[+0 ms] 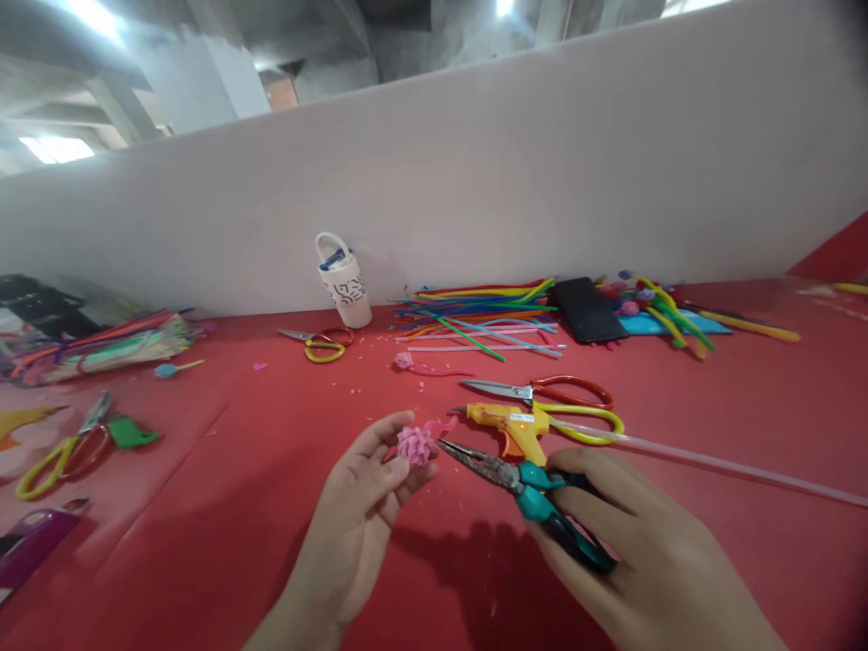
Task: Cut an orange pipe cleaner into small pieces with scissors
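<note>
Centre frame: my left hand (pixel 359 506) pinches the coil (pixel 415 445); right hand (pixel 637 551) grips pliers (pixel 515 479), nose pointing left, perhaps touching it.

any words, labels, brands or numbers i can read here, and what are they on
No text reads clearly.
White cup: black marks on its side, more like squiggles than letters, unreadable.
Yellow glue gun: small label on the body, too blurred to read.
Teal pliers in the right hand, pink flower in the left hand: no marking shows.
</note>
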Demonstrator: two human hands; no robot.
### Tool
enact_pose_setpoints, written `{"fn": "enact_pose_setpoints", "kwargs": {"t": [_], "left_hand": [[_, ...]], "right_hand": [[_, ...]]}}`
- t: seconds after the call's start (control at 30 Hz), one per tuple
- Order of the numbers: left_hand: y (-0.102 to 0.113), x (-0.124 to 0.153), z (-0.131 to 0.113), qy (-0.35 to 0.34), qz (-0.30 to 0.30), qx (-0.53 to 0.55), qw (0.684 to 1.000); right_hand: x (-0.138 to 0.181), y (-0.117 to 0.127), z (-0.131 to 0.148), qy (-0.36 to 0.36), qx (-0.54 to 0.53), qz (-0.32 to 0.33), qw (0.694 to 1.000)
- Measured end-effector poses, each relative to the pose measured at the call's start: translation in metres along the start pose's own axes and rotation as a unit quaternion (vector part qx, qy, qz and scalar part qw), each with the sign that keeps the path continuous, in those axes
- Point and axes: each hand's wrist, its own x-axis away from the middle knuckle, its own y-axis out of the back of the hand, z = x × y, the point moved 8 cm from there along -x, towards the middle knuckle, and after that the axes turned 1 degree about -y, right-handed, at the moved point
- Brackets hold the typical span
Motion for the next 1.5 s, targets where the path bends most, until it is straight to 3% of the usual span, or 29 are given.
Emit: {"fn": "enact_pose_setpoints", "kwargs": {"t": [0.33,0.63,0.8,1.07,1.27,1.5], "left_hand": [[-0.007,0.001,0.001,0.006,0.034,0.001,0.999],[-0.009,0.004,-0.002,-0.006,0.03,-0.039,0.999],[-0.008,0.004,-0.002,-0.022,0.027,-0.067,0.997],[-0.005,0.005,-0.001,-0.029,0.011,-0.108,0.994],[-0.007,0.002,-0.002,-0.014,0.016,-0.037,0.999],[-0.006,0.003,-0.003,-0.027,0.016,-0.027,0.999]], "right_hand": [[0.001,-0.002,0.001,-0.008,-0.025,0.012,1.0],[-0.001,0.002,0.006,0.018,-0.006,-0.017,1.0],[0.0,0.005,0.01,0.045,0.055,-0.035,0.997],[0.004,0.002,0.019,0.104,0.151,-0.013,0.983],[-0.002,0.013,0.007,0.021,0.047,-0.034,0.998],[-0.001,0.005,0.008,0.009,-0.009,-0.014,1.0]]}}
